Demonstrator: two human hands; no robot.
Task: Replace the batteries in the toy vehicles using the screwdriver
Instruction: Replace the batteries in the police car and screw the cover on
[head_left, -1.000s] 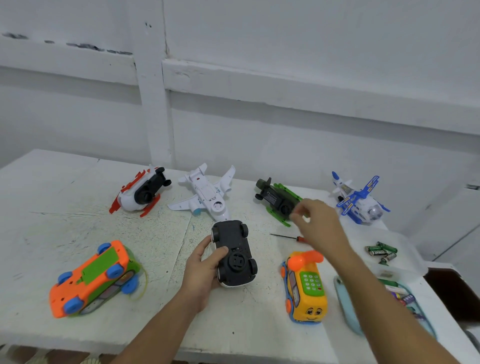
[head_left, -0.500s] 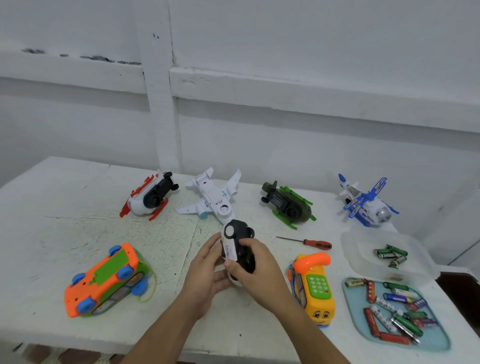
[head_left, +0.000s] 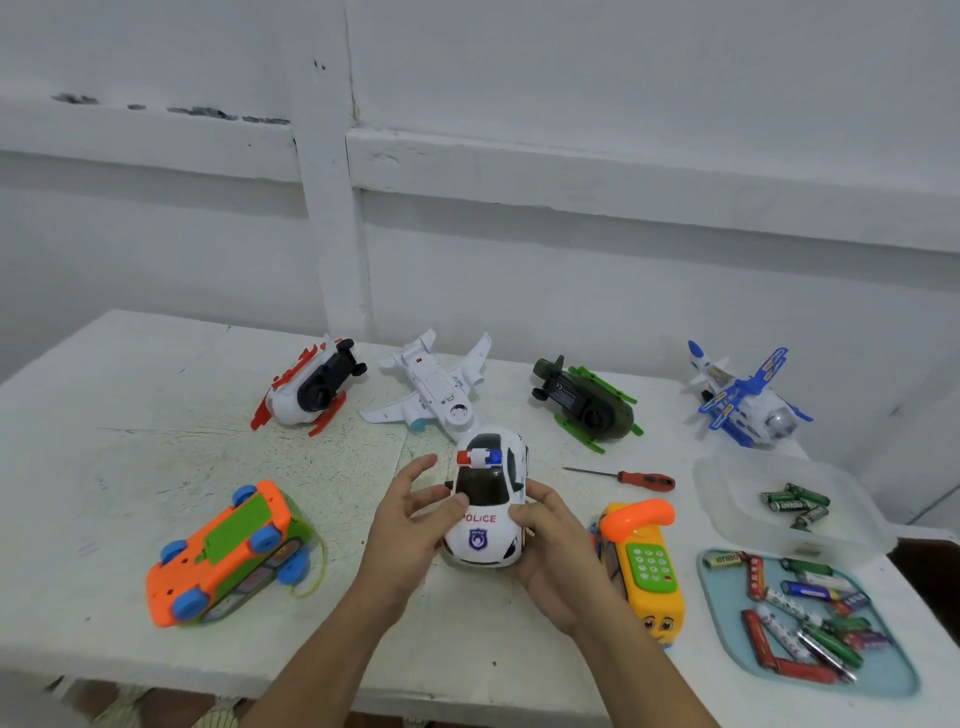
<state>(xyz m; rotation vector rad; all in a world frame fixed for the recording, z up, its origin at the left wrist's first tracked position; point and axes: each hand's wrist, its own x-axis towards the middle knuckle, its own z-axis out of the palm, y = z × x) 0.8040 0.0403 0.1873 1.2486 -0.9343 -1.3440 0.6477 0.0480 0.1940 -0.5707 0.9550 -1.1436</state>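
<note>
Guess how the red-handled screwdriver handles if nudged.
The red-handled screwdriver lies flat on the white table; its round handle would probably roll. The thin shaft looks stiff. Likely light, so a small push shifts it.

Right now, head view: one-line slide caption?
Both hands, left hand and right hand, hold an upright toy police car; screwdriver lies unused on the table.

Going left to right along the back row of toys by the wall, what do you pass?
Red-and-white helicopter → white airplane → green helicopter → blue-and-white plane.
</note>
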